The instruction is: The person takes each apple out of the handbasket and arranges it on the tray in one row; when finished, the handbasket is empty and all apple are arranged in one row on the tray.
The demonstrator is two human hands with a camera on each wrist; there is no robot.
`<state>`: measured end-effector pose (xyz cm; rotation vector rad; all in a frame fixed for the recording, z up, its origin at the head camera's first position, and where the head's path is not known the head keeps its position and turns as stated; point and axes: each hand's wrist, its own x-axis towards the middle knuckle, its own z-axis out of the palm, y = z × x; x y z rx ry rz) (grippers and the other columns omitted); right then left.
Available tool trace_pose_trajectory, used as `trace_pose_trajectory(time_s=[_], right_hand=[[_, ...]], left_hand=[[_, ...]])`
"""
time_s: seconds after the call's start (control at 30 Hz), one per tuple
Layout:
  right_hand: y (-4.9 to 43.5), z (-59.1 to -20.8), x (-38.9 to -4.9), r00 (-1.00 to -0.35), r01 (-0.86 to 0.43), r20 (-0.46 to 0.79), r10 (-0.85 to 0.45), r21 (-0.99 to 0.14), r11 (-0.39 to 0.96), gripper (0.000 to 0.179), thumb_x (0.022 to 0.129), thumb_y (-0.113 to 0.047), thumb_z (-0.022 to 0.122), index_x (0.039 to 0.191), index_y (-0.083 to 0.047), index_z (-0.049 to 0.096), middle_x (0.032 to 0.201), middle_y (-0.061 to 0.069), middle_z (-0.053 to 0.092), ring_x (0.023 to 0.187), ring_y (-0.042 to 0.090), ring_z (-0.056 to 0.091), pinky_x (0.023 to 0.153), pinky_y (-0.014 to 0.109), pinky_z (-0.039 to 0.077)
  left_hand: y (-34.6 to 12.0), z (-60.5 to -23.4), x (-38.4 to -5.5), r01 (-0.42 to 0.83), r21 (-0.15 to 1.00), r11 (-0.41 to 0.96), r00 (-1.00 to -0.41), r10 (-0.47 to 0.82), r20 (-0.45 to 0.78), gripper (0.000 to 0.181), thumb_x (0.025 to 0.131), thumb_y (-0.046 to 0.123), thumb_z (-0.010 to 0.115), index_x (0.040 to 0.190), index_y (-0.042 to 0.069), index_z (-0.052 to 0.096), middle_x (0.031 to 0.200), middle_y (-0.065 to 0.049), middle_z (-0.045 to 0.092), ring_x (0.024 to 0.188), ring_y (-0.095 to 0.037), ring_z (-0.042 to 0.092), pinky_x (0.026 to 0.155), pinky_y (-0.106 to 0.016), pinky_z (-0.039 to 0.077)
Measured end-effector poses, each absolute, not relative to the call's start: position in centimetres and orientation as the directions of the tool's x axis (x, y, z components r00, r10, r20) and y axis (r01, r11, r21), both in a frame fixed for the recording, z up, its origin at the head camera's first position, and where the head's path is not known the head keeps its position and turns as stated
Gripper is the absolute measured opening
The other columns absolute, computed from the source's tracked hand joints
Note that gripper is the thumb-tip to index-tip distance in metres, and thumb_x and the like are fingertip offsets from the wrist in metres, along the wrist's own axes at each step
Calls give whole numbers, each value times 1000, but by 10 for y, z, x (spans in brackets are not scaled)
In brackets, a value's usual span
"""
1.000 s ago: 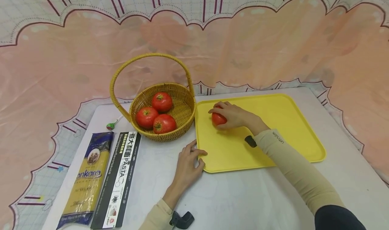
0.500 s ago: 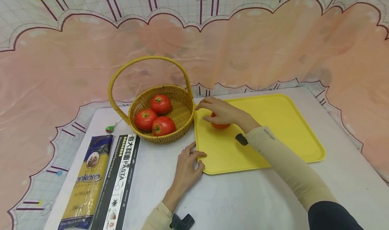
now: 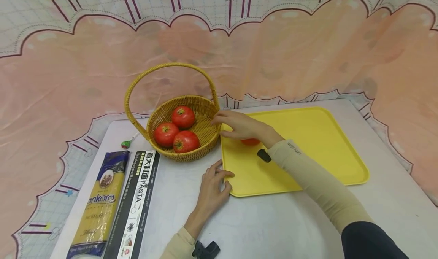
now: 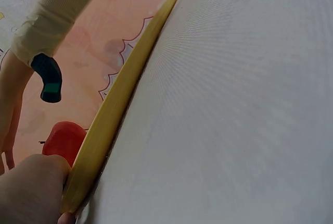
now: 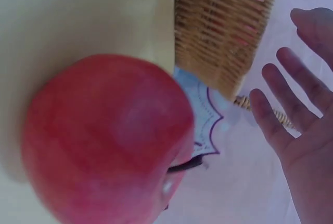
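Note:
An apple [image 5: 109,140] with a dark stem sits on the yellow tray [image 3: 308,137]. In the head view my right hand [image 3: 244,126] mostly covers it, passing above. The right wrist view shows that hand apart from the apple, fingers spread and holding nothing. Its fingertips reach the right rim of a wicker basket [image 3: 196,154]; whether they touch is unclear. Three red round fruits [image 3: 186,141] lie in the basket. At the tray's near left corner, my left hand [image 3: 212,185] pinches the rim, with a finger over it and the thumb at its outer side.
A tall arched handle [image 3: 171,65] rises over the basket. Left of it lie a lollipop [image 3: 126,143], a yellow-and-blue ankara pasta packet [image 3: 100,205] and a black-and-white pasta box [image 3: 133,205]. A patterned cloth [image 3: 291,57] hangs behind the white table [image 3: 273,228].
My right hand has let go of the apple on the tray and moved left to the basket's rim. The left hand stays at the tray's corner.

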<state>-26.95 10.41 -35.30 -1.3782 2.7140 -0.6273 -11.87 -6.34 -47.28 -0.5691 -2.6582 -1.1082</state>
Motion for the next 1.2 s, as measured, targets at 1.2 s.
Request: trace_pose_trajectory(time_s=[1.2], right_hand=[[16,-331,-268,-387,-907,-24,-922,-171,385,45,89,-15,60,131,-27,52,139,2,44,127,20,41,105,33,38]], left_hand=[[-63,-471,-116,422,631,650,-905,266,331,26,76,4,60,92,22,71,136,-10,51,96,-17,49,82,-34,36]])
